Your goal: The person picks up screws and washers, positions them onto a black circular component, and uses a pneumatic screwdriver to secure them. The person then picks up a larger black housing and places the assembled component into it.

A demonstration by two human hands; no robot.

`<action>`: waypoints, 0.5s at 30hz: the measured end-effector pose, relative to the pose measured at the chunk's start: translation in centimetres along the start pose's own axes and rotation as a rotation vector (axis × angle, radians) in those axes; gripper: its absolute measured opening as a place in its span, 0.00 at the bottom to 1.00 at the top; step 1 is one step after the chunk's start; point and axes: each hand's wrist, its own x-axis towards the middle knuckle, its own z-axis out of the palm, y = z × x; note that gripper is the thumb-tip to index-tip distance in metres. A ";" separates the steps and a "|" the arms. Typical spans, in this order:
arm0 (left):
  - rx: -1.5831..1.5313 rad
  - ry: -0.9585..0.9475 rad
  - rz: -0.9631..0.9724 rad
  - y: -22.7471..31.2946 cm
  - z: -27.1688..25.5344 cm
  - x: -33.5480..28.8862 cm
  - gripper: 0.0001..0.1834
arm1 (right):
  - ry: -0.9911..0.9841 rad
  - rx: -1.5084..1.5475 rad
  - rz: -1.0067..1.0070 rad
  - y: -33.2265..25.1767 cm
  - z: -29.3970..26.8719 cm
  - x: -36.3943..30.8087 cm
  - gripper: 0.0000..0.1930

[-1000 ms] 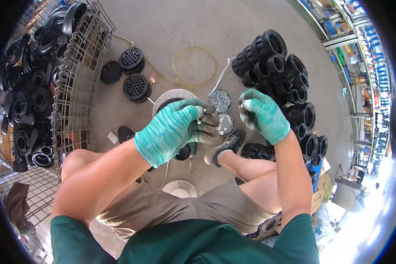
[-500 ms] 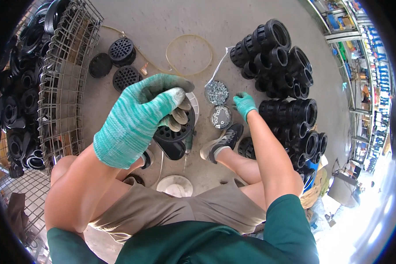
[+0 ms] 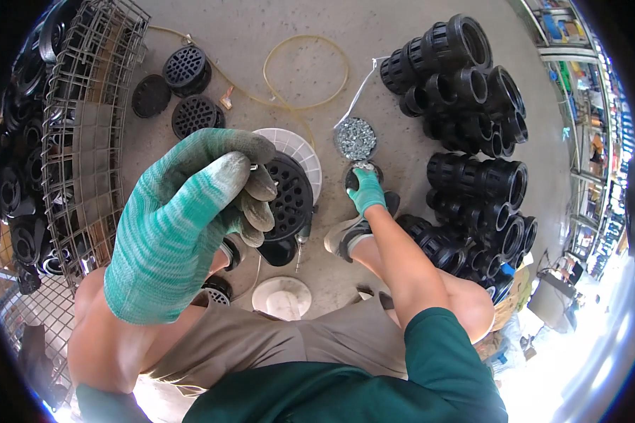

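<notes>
My left hand (image 3: 183,218), in a green-and-white knitted glove with grey fingertips, is raised close to view, its thumb pressed to the curled fingers. A tiny metal piece shows at the pinch; its kind is unclear. Beyond it, a black perforated round grate (image 3: 289,194) rests over a white ribbed disc (image 3: 312,158). A slim tool with a thin bit (image 3: 304,233) is beside the grate. My right hand (image 3: 367,192), in a similar glove, reaches down into a small round container (image 3: 377,171) of small pale parts; its fingertips are hidden. Beyond stands a round container of metal hardware (image 3: 355,138).
Black ribbed pipe fittings (image 3: 477,180) are stacked on the right. Wire cages (image 3: 85,141) with black parts stand on the left. Several black grates (image 3: 197,116) and a looped yellowish hose (image 3: 346,67) lie on the floor ahead. Near my shorts is a white round piece (image 3: 282,297).
My right hand has moved left from beside the small container and now has its fingers at its contents. My left hand has shifted left and lower in view, still pinched.
</notes>
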 end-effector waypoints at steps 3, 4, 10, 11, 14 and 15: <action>-0.031 0.052 -0.010 -0.2 0.3 0.3 0.19 | 0.012 -0.051 0.011 -0.6 0.7 0.4 0.34; -0.038 0.056 0.000 -0.3 0.2 0.4 0.19 | -0.002 -0.049 0.029 -0.9 0.8 0.4 0.34; -0.008 0.058 0.020 -0.3 0.1 1.3 0.19 | -0.016 -0.039 -0.123 0.2 0.7 0.9 0.25; -0.018 0.067 0.026 -0.3 0.1 1.4 0.19 | -0.018 -0.035 -0.121 0.2 0.9 1.0 0.25; -0.029 0.023 0.034 -0.5 -0.1 1.6 0.18 | 0.026 -0.012 -0.179 0.4 1.0 1.4 0.16; -0.029 0.024 0.032 -0.5 0.0 1.6 0.18 | 0.040 0.076 -0.180 0.5 1.1 1.4 0.12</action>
